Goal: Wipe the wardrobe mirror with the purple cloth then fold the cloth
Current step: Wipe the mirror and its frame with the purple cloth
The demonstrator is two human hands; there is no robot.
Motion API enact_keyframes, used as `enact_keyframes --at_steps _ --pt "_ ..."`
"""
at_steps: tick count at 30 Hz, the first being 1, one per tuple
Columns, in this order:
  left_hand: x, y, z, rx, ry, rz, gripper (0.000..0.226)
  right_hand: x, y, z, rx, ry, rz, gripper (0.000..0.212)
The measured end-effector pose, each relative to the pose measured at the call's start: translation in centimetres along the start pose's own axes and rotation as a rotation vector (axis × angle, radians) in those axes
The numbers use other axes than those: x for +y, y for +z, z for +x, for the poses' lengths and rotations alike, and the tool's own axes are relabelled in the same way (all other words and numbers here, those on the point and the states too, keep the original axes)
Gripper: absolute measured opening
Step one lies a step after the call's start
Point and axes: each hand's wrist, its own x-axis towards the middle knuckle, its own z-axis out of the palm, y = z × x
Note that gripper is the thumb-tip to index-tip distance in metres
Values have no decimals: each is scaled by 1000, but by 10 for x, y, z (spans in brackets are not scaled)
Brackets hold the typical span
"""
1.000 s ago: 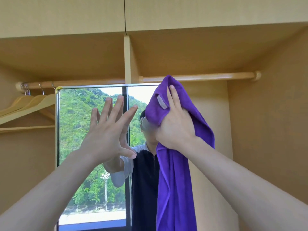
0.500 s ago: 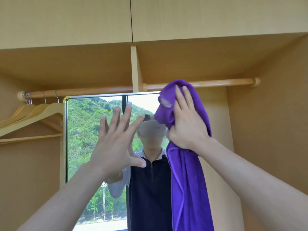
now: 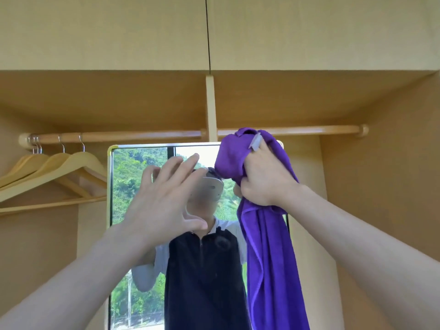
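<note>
Head view: right hand (image 3: 264,179) clenched round a bunched wad of the purple cloth (image 3: 269,253), at the upper right corner of the mirror (image 3: 123,186), rest of the cloth hanging down the mirror's right edge. Left hand (image 3: 164,201) released, fingers spread, held before the mirror's upper middle; whether it touches the glass, cannot tell. Hangers (image 3: 54,172) left of the mirror on the rail (image 3: 142,135). Risk: bare fingers on the glass would leave fresh smudges; the dangling tail could drag unevenly and streak.

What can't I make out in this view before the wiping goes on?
- Mirror, head view: top right corner behind the cloth and right hand; bottom cut off by the frame edge.
- Middle of the glass: behind the left hand.
- Smears on the glass: too faint to tell.
</note>
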Motion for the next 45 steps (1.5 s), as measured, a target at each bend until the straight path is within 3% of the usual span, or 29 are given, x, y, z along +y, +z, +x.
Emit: enact_keyframes --at_steps 2,7,12,14,16,19,21,23,27,30,32,35,39,42,45 --pt "-4 3 0 -22 -12 -3 112 0 1 -8 81 117 11 46" --pt "-8 14 -3 -7 -49 -87 117 -6 13 -31 96 498 -61 17" --pt "-5 18 -5 2 -46 -107 118 -25 26 -54 149 600 -45 16" --pt "-4 18 -6 7 -48 -124 118 -39 31 -71 62 539 -130 20" --pt "-5 19 -5 6 -48 -151 118 -49 36 -95 -130 425 -206 25" --pt "-5 18 -4 3 -51 -182 119 -46 35 -129 -438 182 -5 26" --pt "-4 18 -4 0 -58 -190 119 -38 24 -134 -529 98 169 76" --pt "-2 16 -4 -12 -62 -209 117 -35 15 -124 -550 114 128 103" --pt "2 5 -3 -18 -104 -354 92 -24 -6 -97 -458 141 -9 102" --pt "26 -7 -8 66 -103 -537 75 -16 -14 -83 -383 165 -116 105" --pt "52 -14 -16 143 35 -586 68 -14 -14 -81 -365 199 -108 114" --pt "84 -11 -20 135 262 -585 61 -10 -13 -80 -351 252 -95 120" --pt "98 4 -4 49 238 -471 63 9 -22 -68 -300 325 -91 125" --pt "101 12 14 42 192 -391 67 20 -22 -69 -227 383 -41 115" --pt "100 17 25 65 164 -345 77 14 -9 -83 -67 441 235 97"
